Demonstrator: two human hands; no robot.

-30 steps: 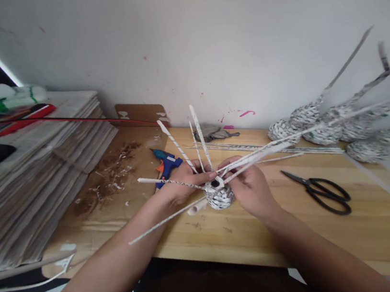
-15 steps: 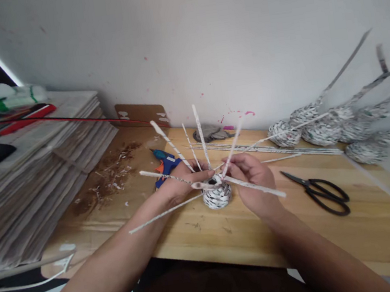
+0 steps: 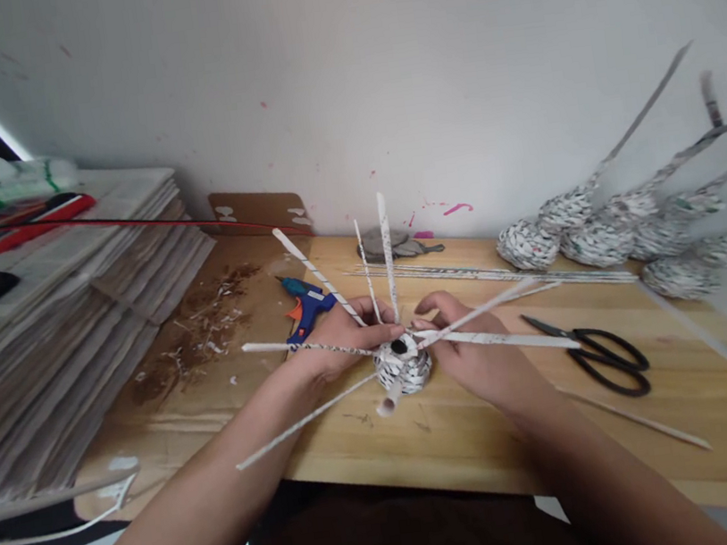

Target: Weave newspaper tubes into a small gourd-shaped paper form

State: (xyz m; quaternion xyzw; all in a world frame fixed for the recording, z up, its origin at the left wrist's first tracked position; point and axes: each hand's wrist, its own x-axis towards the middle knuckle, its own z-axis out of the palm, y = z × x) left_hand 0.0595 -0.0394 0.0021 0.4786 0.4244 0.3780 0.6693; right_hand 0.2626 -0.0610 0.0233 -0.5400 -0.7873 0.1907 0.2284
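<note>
A small round woven basket of rolled newspaper strips [image 3: 406,373] stands on the table, its dark opening facing up. Several paper spokes fan out from its rim; one [image 3: 388,401] points toward me, its hollow end showing. My left hand [image 3: 346,338] grips the basket's left side, thumb along the rim. At the right rim, my right hand [image 3: 463,335] has thumb and forefinger bent close to the base of the strips, pinching a paper strip there. Two spokes cross over that hand. A thin paper tube [image 3: 638,420] emerges from beneath my right forearm.
Black-handled scissors [image 3: 609,355] lie to the right. Behind my left hand is a blue glue gun [image 3: 306,308]. Long paper tubes [image 3: 499,273] and a grey rag [image 3: 393,243] lie farther back. Finished woven balls [image 3: 595,242] line the wall; stacked newspapers [image 3: 150,248] stand left.
The long thin tube has swung from the back right to the front right, under my right forearm. A right spoke has tipped down, and the front spoke now points toward me.
</note>
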